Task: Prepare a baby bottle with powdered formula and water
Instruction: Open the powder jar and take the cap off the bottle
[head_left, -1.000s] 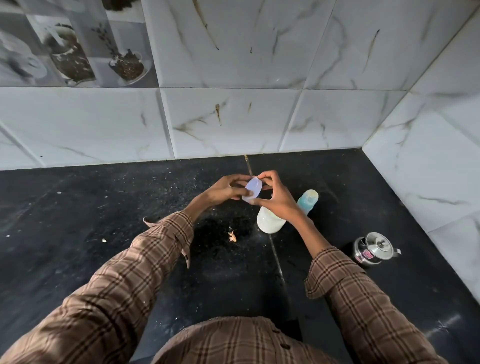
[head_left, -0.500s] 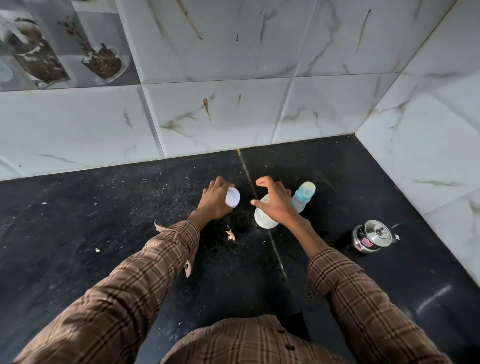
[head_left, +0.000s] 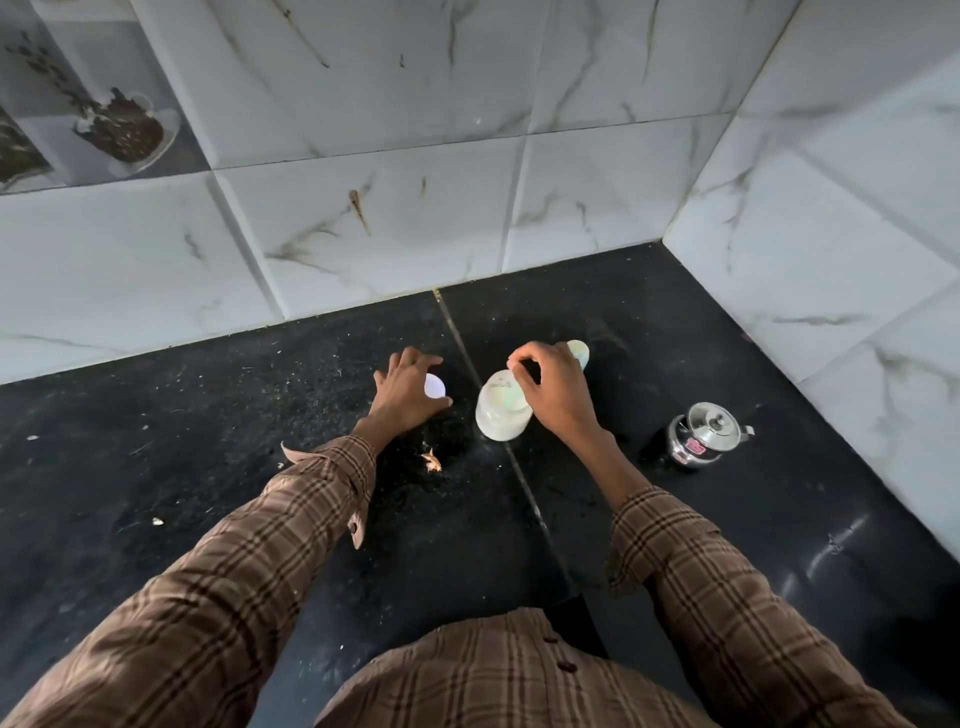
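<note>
The black counter (head_left: 208, 467) fills the lower frame, tiled wall (head_left: 363, 234) above it. A steel kettle (head_left: 704, 436) stands at mid-right, well apart from the hands. Near centre stands a white jar (head_left: 501, 415), seemingly open; behind it, mostly hidden, a pale blue bottle (head_left: 579, 351) shows just above the right hand (head_left: 553, 397). That hand hovers at the jar's mouth, thumb and forefinger pinched together; what they hold, if anything, I cannot tell. The left hand (head_left: 408, 392), left of centre, lies palm-down on the counter, fingers loosely curled over a small white lid (head_left: 435, 387), touching it rather than gripping. The likely risk: the right wrist, reaching across, may nudge the jar or bottle over and spill powder; the lid lies on a gritty surface and may pick up dirt.
</note>
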